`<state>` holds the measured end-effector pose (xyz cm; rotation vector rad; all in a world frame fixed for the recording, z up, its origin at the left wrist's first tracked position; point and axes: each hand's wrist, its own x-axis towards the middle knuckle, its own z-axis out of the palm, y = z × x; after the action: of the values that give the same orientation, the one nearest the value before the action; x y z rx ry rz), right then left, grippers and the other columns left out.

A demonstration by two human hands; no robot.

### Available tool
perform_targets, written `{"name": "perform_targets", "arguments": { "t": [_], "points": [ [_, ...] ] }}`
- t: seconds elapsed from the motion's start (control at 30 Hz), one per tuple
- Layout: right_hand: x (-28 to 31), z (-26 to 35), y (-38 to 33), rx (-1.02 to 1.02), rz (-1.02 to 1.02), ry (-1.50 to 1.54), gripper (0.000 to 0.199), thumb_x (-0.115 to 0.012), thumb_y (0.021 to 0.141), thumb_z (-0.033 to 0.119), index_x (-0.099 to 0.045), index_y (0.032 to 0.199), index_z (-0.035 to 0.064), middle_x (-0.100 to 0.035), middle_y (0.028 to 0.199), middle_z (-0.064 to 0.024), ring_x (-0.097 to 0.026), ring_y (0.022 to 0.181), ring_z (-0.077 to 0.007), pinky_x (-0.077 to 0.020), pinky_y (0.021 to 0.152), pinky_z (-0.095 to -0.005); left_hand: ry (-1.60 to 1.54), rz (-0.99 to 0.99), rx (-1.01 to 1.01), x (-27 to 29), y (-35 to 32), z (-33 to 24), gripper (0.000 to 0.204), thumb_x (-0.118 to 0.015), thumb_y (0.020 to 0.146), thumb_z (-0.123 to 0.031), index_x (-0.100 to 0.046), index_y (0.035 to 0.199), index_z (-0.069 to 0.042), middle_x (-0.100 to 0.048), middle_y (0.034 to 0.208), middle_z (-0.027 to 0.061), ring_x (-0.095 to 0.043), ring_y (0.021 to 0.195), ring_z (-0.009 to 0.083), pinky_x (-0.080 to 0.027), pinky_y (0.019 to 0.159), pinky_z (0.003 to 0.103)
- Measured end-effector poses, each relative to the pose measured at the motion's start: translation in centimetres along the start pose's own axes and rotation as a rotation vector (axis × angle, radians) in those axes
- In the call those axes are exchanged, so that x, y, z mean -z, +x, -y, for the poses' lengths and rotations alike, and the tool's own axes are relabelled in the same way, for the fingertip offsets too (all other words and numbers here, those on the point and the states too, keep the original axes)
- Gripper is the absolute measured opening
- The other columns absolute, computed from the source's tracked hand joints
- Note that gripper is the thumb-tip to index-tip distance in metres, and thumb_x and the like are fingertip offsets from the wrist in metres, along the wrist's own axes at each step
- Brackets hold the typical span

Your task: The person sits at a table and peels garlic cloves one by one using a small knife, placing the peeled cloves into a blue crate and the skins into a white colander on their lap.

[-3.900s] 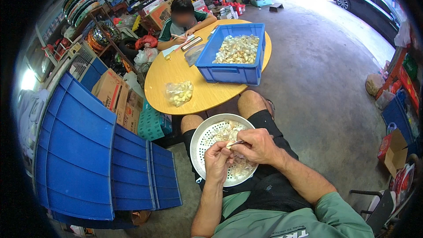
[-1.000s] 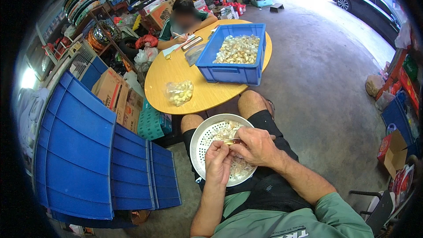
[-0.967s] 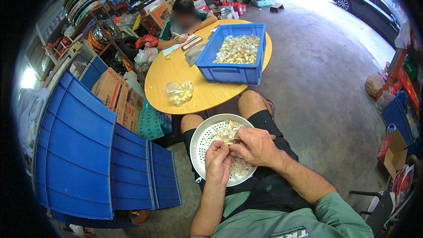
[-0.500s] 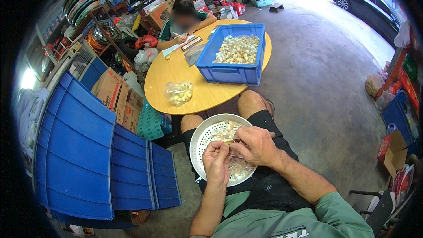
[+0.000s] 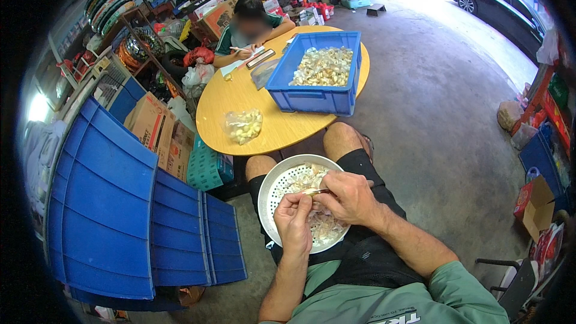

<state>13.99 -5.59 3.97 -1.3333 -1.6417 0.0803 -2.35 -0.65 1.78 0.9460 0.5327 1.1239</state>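
Colander (image 5: 267, 209): pale, round and perforated, propped on the lap (image 5: 381, 189), presumably so its bowl sits right under the fingers and catches scraps
Left hand (image 5: 294, 223): over the colander's left half, thumb and fingertips pinched together on a pale clove (image 5: 309, 191), apparently to steady it while leaving one end bare
Pale clove: above the colander, between the hands; whether metal touches it is too small to tell
Right hand (image 5: 347, 195): over the colander's right side, fingers clamped on a small blade (image 5: 324, 191) that points left toward the clove, a short hold that likely gives fine control
Papery skins (image 5: 327, 229): inside the colander, below both hands
Blue crate (image 5: 315, 101): beyond the colander on the round table (image 5: 288, 132), open-topped and heaped with garlic-like pieces, probably within reach
Clear bag (image 5: 244, 126): beyond the colander and to its left, holding bare yellowish cloves, perhaps to keep them apart from the crate's
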Motion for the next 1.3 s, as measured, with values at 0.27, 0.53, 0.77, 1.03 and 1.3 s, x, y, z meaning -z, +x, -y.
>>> {"name": "perform_targets", "arguments": {
  "t": [0.27, 0.53, 0.77, 1.03, 1.3],
  "points": [
    [0.0, 0.2, 0.0, 0.001, -0.001, 0.061, 0.023, -0.073, 0.088, 0.02, -0.061, 0.087, 0.001, -0.066, 0.076, -0.0163, -0.068, 0.069, -0.0353, -0.054, 0.062, -0.0447, -0.039, -0.016, 0.057, 0.2, 0.0, 0.3, 0.007, -0.064, 0.1, -0.006, -0.063, 0.106, -0.002, -0.072, 0.101, 0.011, -0.069, 0.084, 0.0156, -0.058, 0.077, 0.028],
    [-0.5, -0.6, -0.3, -0.054, -0.049, 0.076, 0.02, -0.072, 0.086, 0.016, -0.06, 0.089, -0.0007, -0.064, 0.078, -0.0181, -0.067, 0.072, -0.0376, -0.0527, 0.065, -0.0459, -0.215, -0.059, 0.166, 0.5, 0.4, 0.0, 0.012, -0.064, 0.102, -0.01, -0.06, 0.111, -0.004, -0.071, 0.105, 0.0094, -0.068, 0.092, 0.0165, -0.056, 0.077, 0.028],
    [-0.1, 0.8, 0.0, -0.114, 0.024, 0.078, 0.022, -0.07, 0.089, 0.017, -0.058, 0.092, -0.0011, -0.064, 0.08, -0.0196, -0.066, 0.076, -0.0386, -0.0522, 0.067, -0.0466, -0.175, -0.048, 0.134, 0.2, 0.4, 0.1, 0.011, -0.062, 0.102, -0.008, -0.06, 0.112, -0.004, -0.07, 0.105, 0.0093, -0.066, 0.088, 0.015, -0.054, 0.076, 0.027],
    [-0.3, 0.7, 0.0, -0.094, 0.031, 0.092, 0.022, -0.068, 0.092, 0.018, -0.057, 0.091, -0.001, -0.064, 0.08, -0.0211, -0.066, 0.074, -0.0401, -0.0521, 0.065, -0.0469, -0.144, 0.077, 0.075, -0.1, 0.4, 0.1, 0.017, -0.06, 0.101, -0.003, -0.06, 0.118, 0.0, -0.068, 0.106, 0.0104, -0.063, 0.084, 0.013, -0.053, 0.075, 0.025],
    [-0.4, 0.0, -0.3, -0.097, 0.017, 0.161, 0.021, -0.065, 0.093, 0.017, -0.056, 0.09, -0.0008, -0.064, 0.08, -0.0218, -0.066, 0.074, -0.0406, -0.0518, 0.065, -0.0469, -0.106, 0.167, 0.052, 0.5, 0.3, 0.5, 0.033, -0.06, 0.101, 0.001, -0.058, 0.133, 0.005, -0.07, 0.109, 0.0126, -0.066, 0.087, 0.0128, -0.056, 0.079, 0.026]
  ]
}}
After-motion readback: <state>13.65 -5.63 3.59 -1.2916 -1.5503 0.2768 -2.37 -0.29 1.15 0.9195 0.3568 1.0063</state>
